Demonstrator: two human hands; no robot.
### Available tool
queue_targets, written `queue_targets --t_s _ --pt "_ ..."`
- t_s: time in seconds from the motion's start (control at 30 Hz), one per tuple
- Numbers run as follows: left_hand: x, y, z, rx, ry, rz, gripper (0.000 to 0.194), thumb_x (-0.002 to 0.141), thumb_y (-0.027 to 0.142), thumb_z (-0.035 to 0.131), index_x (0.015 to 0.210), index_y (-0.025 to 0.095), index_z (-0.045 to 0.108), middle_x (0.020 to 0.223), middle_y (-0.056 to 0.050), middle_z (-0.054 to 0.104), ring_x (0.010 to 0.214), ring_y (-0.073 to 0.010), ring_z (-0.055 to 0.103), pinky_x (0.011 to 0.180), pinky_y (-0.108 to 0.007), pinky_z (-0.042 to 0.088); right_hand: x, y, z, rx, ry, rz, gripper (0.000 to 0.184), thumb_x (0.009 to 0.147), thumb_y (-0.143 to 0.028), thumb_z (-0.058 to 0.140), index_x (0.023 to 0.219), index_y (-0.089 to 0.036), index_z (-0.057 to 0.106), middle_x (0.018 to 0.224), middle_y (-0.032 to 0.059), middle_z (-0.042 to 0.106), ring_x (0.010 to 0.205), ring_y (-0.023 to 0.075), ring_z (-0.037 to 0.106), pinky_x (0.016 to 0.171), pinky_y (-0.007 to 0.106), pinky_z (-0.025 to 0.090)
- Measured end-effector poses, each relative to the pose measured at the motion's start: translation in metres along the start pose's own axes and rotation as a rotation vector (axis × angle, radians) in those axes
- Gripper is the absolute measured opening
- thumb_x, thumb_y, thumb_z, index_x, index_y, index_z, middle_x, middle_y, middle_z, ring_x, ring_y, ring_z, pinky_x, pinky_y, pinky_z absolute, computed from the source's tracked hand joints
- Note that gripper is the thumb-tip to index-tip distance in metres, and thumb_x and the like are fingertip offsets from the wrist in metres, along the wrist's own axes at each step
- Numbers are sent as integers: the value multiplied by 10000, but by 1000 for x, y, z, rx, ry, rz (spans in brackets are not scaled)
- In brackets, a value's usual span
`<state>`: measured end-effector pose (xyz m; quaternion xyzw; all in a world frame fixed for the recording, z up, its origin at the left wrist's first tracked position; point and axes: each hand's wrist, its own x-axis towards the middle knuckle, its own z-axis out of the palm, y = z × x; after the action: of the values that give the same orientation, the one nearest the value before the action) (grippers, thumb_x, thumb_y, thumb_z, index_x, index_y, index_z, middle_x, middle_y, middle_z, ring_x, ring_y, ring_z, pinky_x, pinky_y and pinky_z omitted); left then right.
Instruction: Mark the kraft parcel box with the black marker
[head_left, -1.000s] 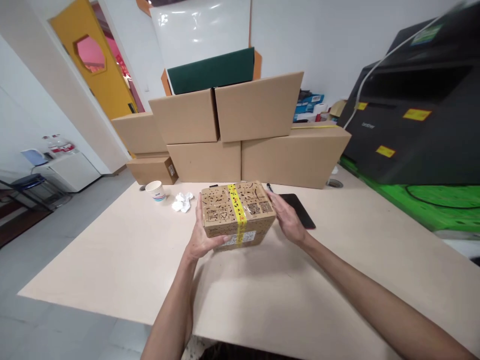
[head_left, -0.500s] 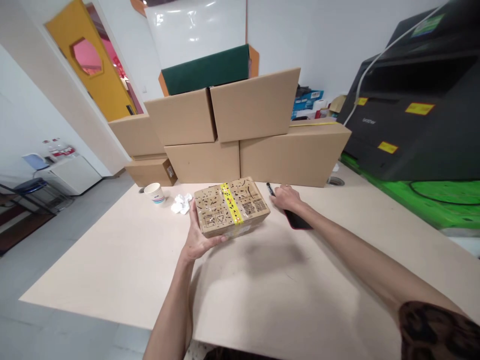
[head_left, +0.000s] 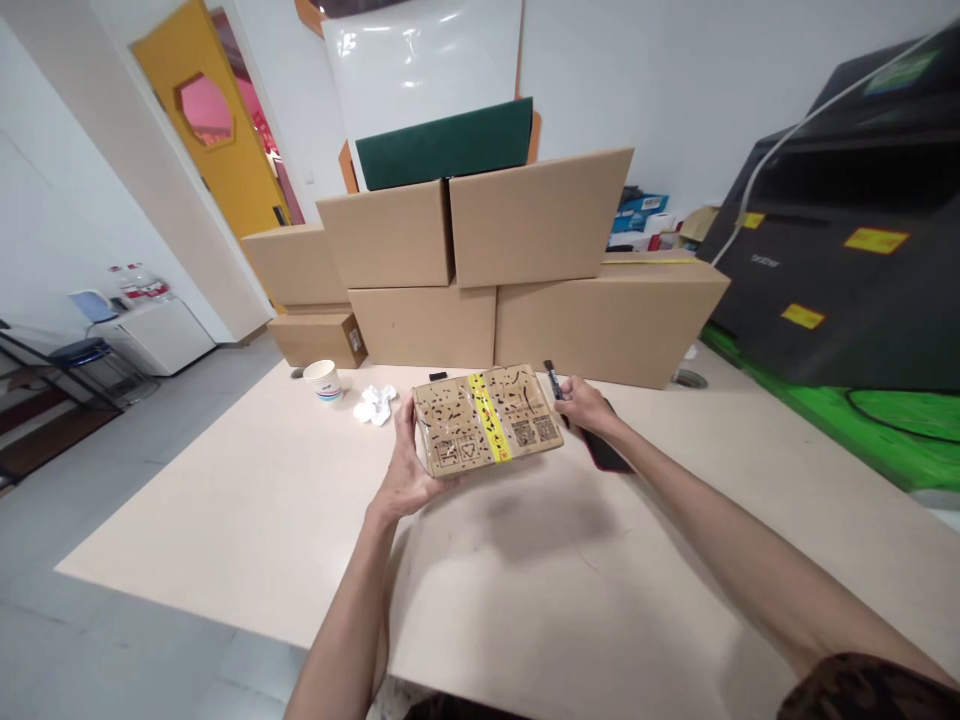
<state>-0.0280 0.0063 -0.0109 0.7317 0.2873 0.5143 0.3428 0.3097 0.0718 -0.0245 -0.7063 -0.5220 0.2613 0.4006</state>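
My left hand [head_left: 406, 470] grips the left end of a small printed cardboard box [head_left: 486, 421] with a yellow tape band across its top, holding it just above the pale table [head_left: 225, 500]. To the box's right, my right hand [head_left: 589, 404] is closed around a black pen [head_left: 553, 379] whose tip points up and away. A dark phone [head_left: 606, 452] lies flat on the table under and just behind that hand.
Large cardboard boxes [head_left: 517, 270] are stacked along the far table edge, a green board [head_left: 446, 152] on top. A paper cup [head_left: 325, 380] and crumpled tissue [head_left: 377, 403] sit left of the box. A black printer [head_left: 847, 230] stands at the right.
My right hand left the box's right end, reached to the pen beside the phone and closed on it, lifting it. My left hand now holds the box alone.
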Motion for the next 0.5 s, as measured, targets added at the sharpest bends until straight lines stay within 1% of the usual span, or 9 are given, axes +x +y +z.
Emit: queue_targets --t_s 0.1,0.23,0.27,0.3,0.33,0.37,0.4,0.43,0.5 --pt "-1 -2 -1 23 6 -10 1327 595 428 957 1615 308 117 1632 -179 266 1528 -443 296 1266 -650 223 -17 -9 -11 322 -24 -68 355 648 -425 800 859 -215 606 646 -29 579 534 137 524 510 275 445" --pt "-1 0 -2 27 12 -52 1345 603 394 960 1633 309 98 1591 -178 343 1514 -434 328 1255 -658 248 -43 -28 -32 667 -22 -152 551 601 -688 820 817 -233 594 699 -12 619 570 133 580 522 283 525" --pt "-1 1 -2 23 16 -60 1350 597 393 963 1634 308 104 1583 -178 354 1511 -434 333 1251 -660 257 -51 -34 -37 837 -8 -173 560 591 -685 852 797 -236 589 681 -14 619 548 126 573 483 267 505" --pt "-1 2 -2 17 22 -66 1357 587 398 968 1635 308 111 1580 -177 359 1510 -435 335 1246 -662 266 -60 -40 -41 980 -8 -189 546 618 -678 859 784 -239 581 660 -19 619 509 114 551 430 247 462" --pt "-1 2 -2 11 31 -66 1361 577 405 971 1634 308 120 1579 -176 361 1510 -435 335 1243 -662 273 -68 -46 -45 1062 -24 -194 522 666 -672 844 772 -241 569 620 -29 603 457 99 510 378 226 397" --pt "-1 2 -2 6 39 -64 1365 568 413 974 1633 307 129 1580 -175 359 1510 -434 334 1242 -659 278 -77 -52 -47 1101 -48 -197 508 705 -675 820 763 -244 559 561 -49 563 401 84 452 346 215 342" --pt "-1 2 -1 7 47 -58 1365 560 421 977 1632 304 141 1583 -175 357 1509 -433 335 1242 -655 281 -86 -59 -50 1123 -53 -208 497 728 -668 810 757 -246 549 506 -71 514 363 72 399 339 210 321" --pt "-1 2 -1 15 53 -50 1362 554 427 978 1629 299 153 1586 -176 354 1508 -433 337 1242 -652 284 -95 -65 -51 1128 -51 -224 480 732 -642 822 758 -248 549 484 -83 489 354 67 380 339 204 312" --pt "-1 2 -1 42 59 -33 1351 555 437 976 1626 289 165 1592 -181 349 1505 -432 341 1239 -651 288 -111 -76 -52 1124 -26 -267 448 690 -535 889 763 -254 548 506 -86 512 390 75 429 356 196 334"
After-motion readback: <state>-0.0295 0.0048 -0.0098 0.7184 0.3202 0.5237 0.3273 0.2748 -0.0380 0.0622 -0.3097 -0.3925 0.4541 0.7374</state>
